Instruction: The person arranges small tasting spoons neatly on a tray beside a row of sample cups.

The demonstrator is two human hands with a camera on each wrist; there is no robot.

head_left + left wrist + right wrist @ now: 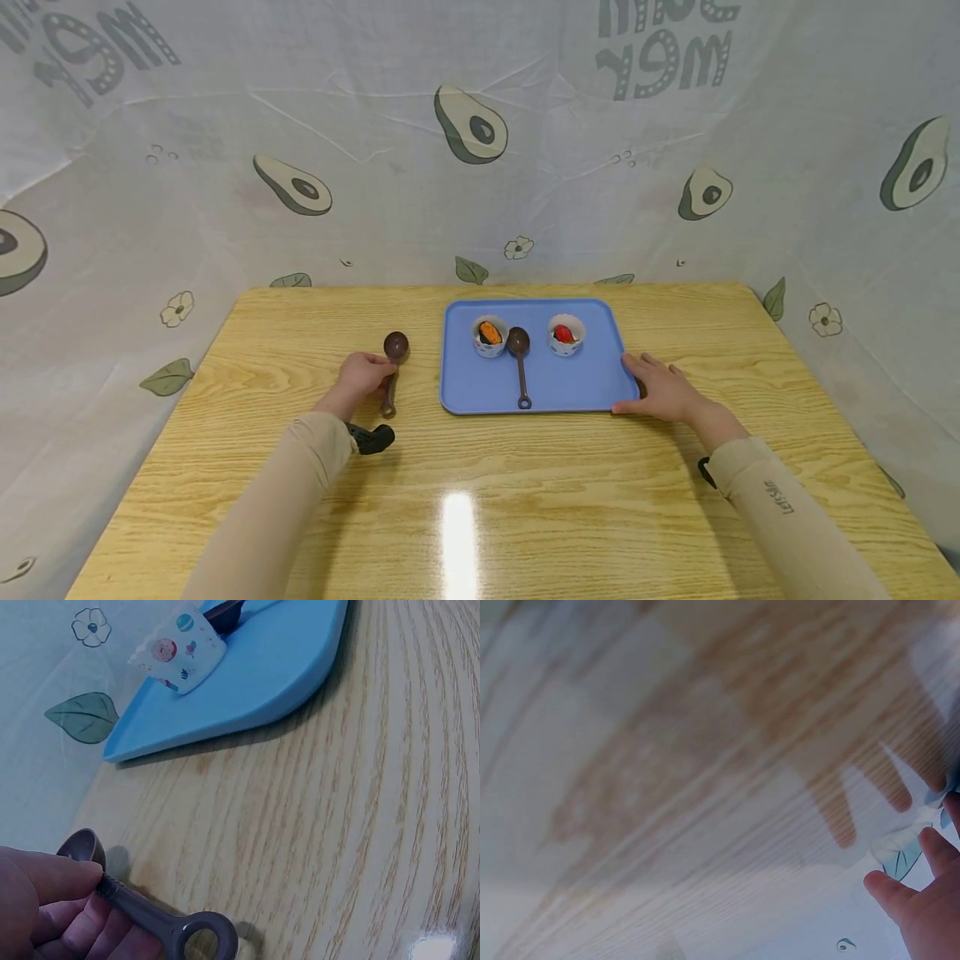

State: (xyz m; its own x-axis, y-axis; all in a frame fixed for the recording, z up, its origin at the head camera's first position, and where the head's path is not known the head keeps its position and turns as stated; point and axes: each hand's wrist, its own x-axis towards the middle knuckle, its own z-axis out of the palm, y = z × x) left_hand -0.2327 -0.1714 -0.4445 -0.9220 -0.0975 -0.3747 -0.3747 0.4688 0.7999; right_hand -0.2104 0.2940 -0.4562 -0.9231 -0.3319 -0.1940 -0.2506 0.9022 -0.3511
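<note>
My left hand [364,373] pinches a brown spoon [392,392] by its handle just below the bowl, left of the blue tray [577,398]. In the left wrist view the spoon [142,913] shows a ring at its handle end. A second brown spoon [521,367] lies on the tray, bowl away from me. Left of its bowl stands a patterned paper cup [490,351] with an orange-topped sushi piece [491,333] in it. Another paper cup [565,348], farther right, holds a red-topped piece [563,334]. My right hand [660,393], fingers spread, touches the tray's front right corner.
The wooden table [525,483] carries all of this and has a bright glare patch at the front middle. A white cloth [390,200] printed with avocados hangs behind and at both sides of the table.
</note>
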